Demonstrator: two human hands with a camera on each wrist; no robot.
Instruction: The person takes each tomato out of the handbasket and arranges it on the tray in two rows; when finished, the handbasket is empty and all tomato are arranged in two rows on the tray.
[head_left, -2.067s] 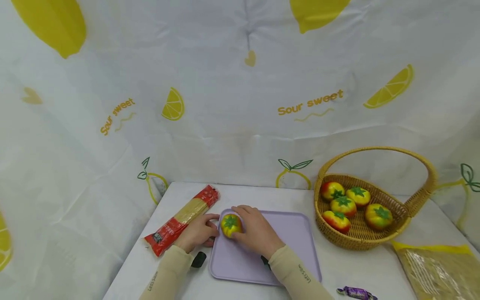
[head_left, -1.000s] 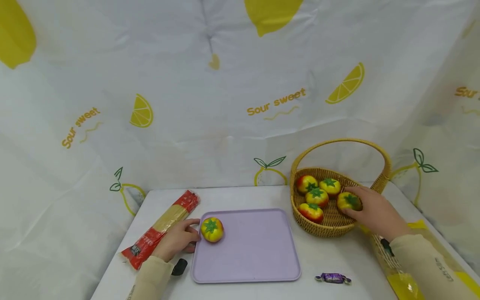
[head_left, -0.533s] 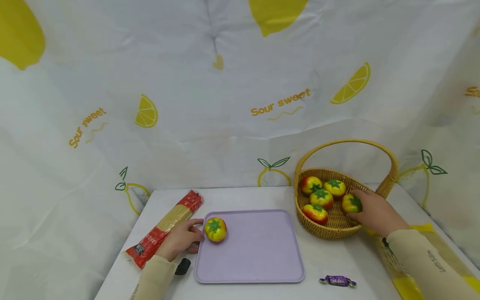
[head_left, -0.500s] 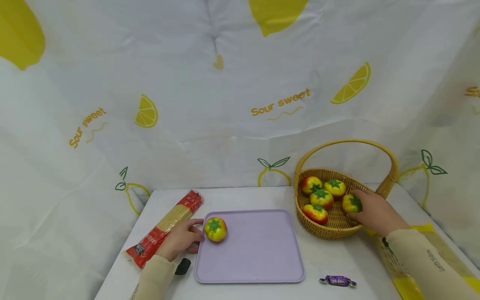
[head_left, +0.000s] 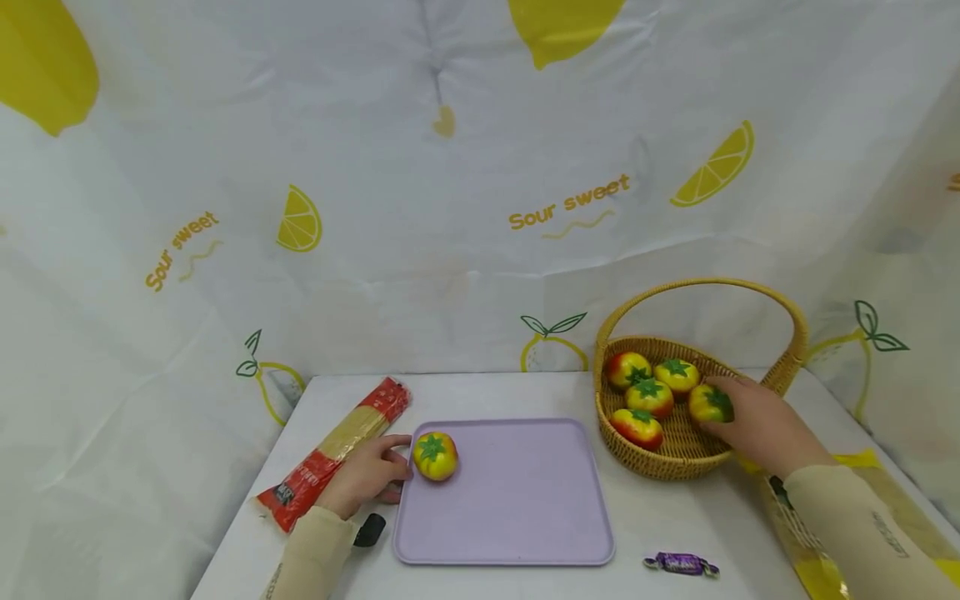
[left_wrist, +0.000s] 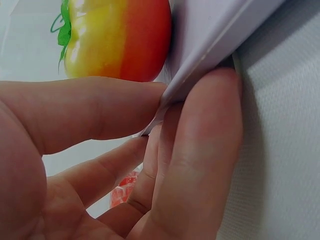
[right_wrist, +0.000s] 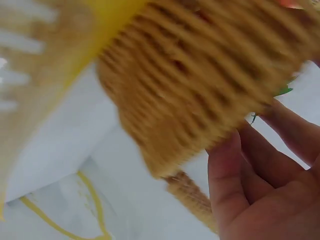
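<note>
The right hand (head_left: 757, 425) reaches over the near rim of a woven wicker basket (head_left: 678, 462) with an arched handle, its fingers curled round a glossy toy tomato (head_left: 708, 403), yellow shading to red with a green calyx; three more toy tomatoes (head_left: 649, 398) lie close together in the basket's left half. The left hand (head_left: 363, 477) pinches the rounded left edge of a smooth lilac plastic tray (head_left: 517, 508), thumb on top and fingers beneath, as the left wrist view shows. Just beside that thumb another toy tomato (head_left: 435, 456) sits in the tray's far-left corner, leaving the rest of the tray flat and bare. A crinkly red spaghetti packet (head_left: 337, 450) lies diagonally left of the tray, and a purple wrapped candy (head_left: 681, 565) near the table's front edge.
</note>
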